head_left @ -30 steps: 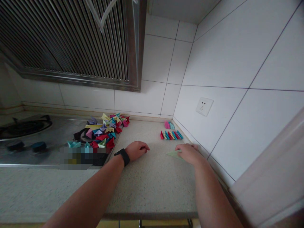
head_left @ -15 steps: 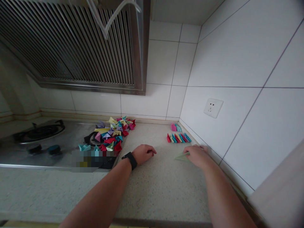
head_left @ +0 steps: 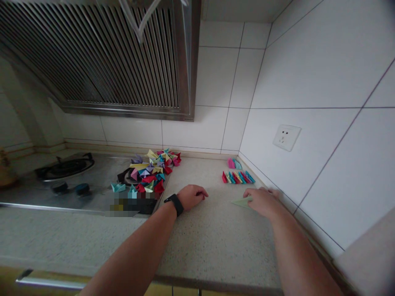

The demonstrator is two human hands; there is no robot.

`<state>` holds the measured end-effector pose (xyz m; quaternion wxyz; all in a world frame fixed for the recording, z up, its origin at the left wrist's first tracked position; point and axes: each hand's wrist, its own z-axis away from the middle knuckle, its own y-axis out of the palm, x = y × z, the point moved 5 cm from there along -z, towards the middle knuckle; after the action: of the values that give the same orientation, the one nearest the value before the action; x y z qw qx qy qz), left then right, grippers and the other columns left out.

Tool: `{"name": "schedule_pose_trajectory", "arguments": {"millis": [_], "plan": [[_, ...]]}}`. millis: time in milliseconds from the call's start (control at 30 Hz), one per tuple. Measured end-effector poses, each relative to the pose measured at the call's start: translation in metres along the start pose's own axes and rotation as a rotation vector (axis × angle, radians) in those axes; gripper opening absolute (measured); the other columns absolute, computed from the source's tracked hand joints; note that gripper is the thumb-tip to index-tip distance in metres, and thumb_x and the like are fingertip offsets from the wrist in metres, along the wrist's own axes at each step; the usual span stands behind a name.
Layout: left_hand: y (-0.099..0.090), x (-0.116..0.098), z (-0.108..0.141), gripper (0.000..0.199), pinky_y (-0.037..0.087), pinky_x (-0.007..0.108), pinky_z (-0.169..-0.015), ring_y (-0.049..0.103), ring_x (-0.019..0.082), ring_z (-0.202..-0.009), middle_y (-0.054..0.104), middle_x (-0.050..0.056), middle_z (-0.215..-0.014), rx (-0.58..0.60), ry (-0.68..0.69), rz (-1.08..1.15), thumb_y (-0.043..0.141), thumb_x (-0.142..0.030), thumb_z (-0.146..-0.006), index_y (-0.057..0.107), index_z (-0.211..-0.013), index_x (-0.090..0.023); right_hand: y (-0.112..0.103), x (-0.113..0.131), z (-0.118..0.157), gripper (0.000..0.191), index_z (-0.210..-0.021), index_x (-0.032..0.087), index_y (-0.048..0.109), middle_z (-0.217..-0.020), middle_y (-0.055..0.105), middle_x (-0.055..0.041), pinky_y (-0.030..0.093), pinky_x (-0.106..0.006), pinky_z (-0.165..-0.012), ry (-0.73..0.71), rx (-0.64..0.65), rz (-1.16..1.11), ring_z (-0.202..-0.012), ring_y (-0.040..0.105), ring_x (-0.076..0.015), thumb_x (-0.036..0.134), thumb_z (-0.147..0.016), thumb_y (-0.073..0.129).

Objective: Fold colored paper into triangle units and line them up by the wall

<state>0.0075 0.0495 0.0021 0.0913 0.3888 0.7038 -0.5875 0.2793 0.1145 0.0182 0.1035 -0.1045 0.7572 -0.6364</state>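
My right hand (head_left: pixel 262 201) is closed on a pale green folded paper (head_left: pixel 240 202), whose pointed end shows to the left of the fingers; the rest is hidden under the hand. My left hand (head_left: pixel 191 197), with a black watch (head_left: pixel 174 204) on its wrist, lies on the counter (head_left: pixel 210 242) with its fingers curled in, and nothing shows in it. Just beyond my right hand stands a row of small folded papers (head_left: pixel 237 177) in red, yellow, green and blue. Behind that row sit pink and light blue folded pieces (head_left: pixel 234 163).
A heap of colourful folded papers (head_left: pixel 151 168) covers the right part of the gas stove (head_left: pixel 101 181). A range hood (head_left: pixel 123 113) hangs above it. On the right, a tiled wall (head_left: pixel 333 144) with a power socket (head_left: pixel 286 137) runs close beside my right arm.
The view has shifted slightly, so everything sits a little further right and higher. Both hands keep about the same place on the counter, the right one still at the green paper.
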Motion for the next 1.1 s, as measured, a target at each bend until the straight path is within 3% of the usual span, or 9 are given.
{"name": "schedule_pose_trajectory", "arguments": {"millis": [267,400,533,700,800,867,933,1033,1100], "plan": [[-0.004,-0.007,0.001,0.027,0.044,0.022,-0.072,0.061,0.013,-0.077,0.07,0.0,-0.086,-0.014,0.055,-0.109,0.046,-0.019,-0.081,0.07,-0.095,-0.022,0.002,0.0,-0.001,0.033,-0.096,0.034,0.069,-0.086,0.068,-0.0047,0.027,-0.047,-0.086,-0.05,-0.034,-0.024,-0.096,0.057,-0.0292,0.025,-0.066,0.057],[-0.013,-0.019,0.003,0.027,0.044,0.023,-0.072,0.06,0.014,-0.079,0.069,0.001,-0.09,-0.069,0.067,-0.182,0.046,-0.019,-0.082,0.069,-0.095,-0.023,-0.018,0.016,0.004,0.031,-0.1,0.034,0.068,-0.106,0.066,-0.0033,0.027,-0.049,-0.088,-0.132,-0.176,-0.076,-0.105,0.051,-0.0312,0.039,-0.071,0.059],[-0.024,-0.035,0.004,0.027,0.044,0.025,-0.075,0.059,0.015,-0.08,0.069,0.002,-0.093,-0.186,0.066,-0.221,0.045,-0.019,-0.084,0.067,-0.099,-0.023,-0.037,0.044,0.009,0.027,-0.101,0.029,0.068,-0.107,0.066,-0.0054,0.029,-0.046,-0.089,-0.223,-0.315,-0.198,-0.106,0.05,-0.0288,0.037,-0.081,0.052],[-0.026,-0.048,0.008,0.027,0.044,0.028,-0.081,0.058,0.017,-0.084,0.067,0.004,-0.092,-0.253,0.064,-0.253,0.046,-0.018,-0.084,0.065,-0.102,-0.022,-0.029,0.103,0.02,0.021,-0.095,0.022,0.07,-0.095,0.069,-0.0066,0.037,-0.036,-0.089,-0.633,-0.077,-0.535,-0.095,0.057,-0.0217,0.027,-0.084,0.052],[-0.031,-0.049,0.01,0.027,0.043,0.03,-0.083,0.057,0.019,-0.09,0.067,0.006,-0.096,-0.302,0.051,-0.301,0.045,-0.019,-0.085,0.064,-0.103,-0.022,-0.022,0.119,0.022,0.022,-0.094,0.02,0.07,-0.088,0.068,-0.006,0.043,-0.029,-0.075,-0.645,-0.003,-0.679,-0.08,0.06,-0.0175,0.026,-0.085,0.051],[-0.044,-0.044,0.009,0.026,0.041,0.031,-0.087,0.056,0.02,-0.094,0.066,0.007,-0.097,-0.356,0.042,-0.356,0.044,-0.019,-0.085,0.064,-0.102,-0.021,-0.019,0.122,0.022,0.021,-0.092,0.02,0.07,-0.083,0.068,-0.005,0.043,-0.026,-0.068,-0.624,0.01,-0.702,-0.073,0.059,-0.0159,0.026,-0.085,0.052],[-0.069,-0.032,0.007,0.025,0.038,0.033,-0.092,0.054,0.022,-0.098,0.066,0.007,-0.098,-0.425,0.017,-0.426,0.045,-0.019,-0.085,0.064,-0.1,-0.02,-0.018,0.12,0.021,0.02,-0.089,0.019,0.07,-0.08,0.067,-0.0042,0.042,-0.025,-0.065,-0.612,0.0,-0.696,-0.07,0.058,-0.0151,0.026,-0.085,0.052],[-0.125,0.004,0.008,0.024,0.035,0.035,-0.097,0.054,0.024,-0.101,0.065,0.009,-0.104,-0.503,-0.097,-0.509,0.048,-0.021,-0.081,0.064,-0.099,-0.019,-0.015,0.116,0.018,0.021,-0.087,0.019,0.07,-0.076,0.067,-0.0038,0.04,-0.024,-0.062,-0.593,-0.008,-0.675,-0.067,0.057,-0.0146,0.028,-0.085,0.051],[-0.165,0.037,0.017,0.024,0.032,0.037,-0.098,0.052,0.026,-0.104,0.064,0.011,-0.107,-0.536,-0.257,-0.538,0.052,-0.021,-0.077,0.065,-0.097,-0.017,-0.013,0.114,0.016,0.021,-0.087,0.019,0.07,-0.075,0.067,-0.0036,0.039,-0.024,-0.061,-0.59,0.009,-0.658,-0.065,0.057,-0.0142,0.028,-0.085,0.05]]}}
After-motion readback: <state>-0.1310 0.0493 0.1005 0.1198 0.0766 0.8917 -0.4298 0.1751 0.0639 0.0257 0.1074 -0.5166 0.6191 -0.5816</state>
